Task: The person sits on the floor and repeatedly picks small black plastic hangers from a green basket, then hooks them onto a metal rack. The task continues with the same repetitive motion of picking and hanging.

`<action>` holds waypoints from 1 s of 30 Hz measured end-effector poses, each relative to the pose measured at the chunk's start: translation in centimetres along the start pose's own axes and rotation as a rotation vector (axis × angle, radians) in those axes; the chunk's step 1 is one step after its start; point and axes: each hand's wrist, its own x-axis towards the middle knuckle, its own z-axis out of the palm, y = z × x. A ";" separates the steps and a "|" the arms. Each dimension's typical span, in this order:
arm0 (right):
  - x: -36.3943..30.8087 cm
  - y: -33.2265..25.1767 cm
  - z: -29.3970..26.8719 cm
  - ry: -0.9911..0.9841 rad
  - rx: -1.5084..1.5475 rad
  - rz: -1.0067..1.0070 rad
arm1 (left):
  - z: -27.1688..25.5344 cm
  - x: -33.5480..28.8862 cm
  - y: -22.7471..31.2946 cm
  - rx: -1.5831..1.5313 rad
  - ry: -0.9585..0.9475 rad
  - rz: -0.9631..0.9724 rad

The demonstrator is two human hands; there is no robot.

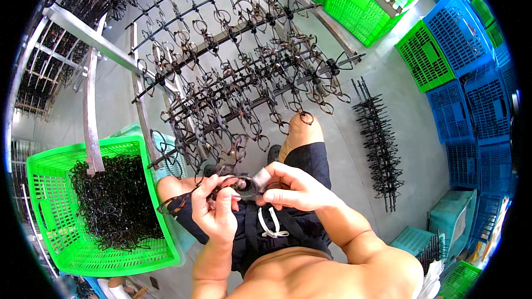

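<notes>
Eyeglass frame (221, 188) pinched between both hands above the lap, dark with a tortoiseshell arm. Left hand (215, 210) closed around its left half, thumb and fingers pressed together on the rim. Right hand (291, 188) gripping the right end, fingers curled shut over it. Long axis roughly level, left to right across the body, the loose temple arm trailing down and left toward the left knee.

Straight ahead, just beyond the hands: a rack of dark rods (238, 77) hung thick with more frames, its lowest frames dangling near the held frame, almost touching. Grey metal rails (91, 105) carrying that rack on the left. Green crate (105, 254) just beside the left knee, half full of tangled black frames, its near rim close to the left elbow. Bare black rod with clips (379, 144) lying on the grey floor to the right, well apart from the hands. Further right, stacked blue crates (471, 99) and green crates (354, 0) along the edge of view.

Open floor only to the right of the right knee, between leg and clip rod; left and front tightly hemmed.
</notes>
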 end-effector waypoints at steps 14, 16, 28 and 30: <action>9.9 1.5 -6.1 0.921 -0.211 -0.394 | -1.7 0.1 2.2 -0.084 -0.043 -0.145; 10.6 1.5 -6.2 0.985 -0.319 -0.382 | -2.3 0.3 2.1 -0.082 -0.069 -0.170; 12.3 2.0 -6.4 1.037 -0.332 -0.467 | -0.8 1.1 3.8 -0.202 0.015 -0.318; 11.8 2.7 -6.7 1.058 -0.269 -0.604 | 0.0 1.3 5.4 -0.238 -0.034 -0.359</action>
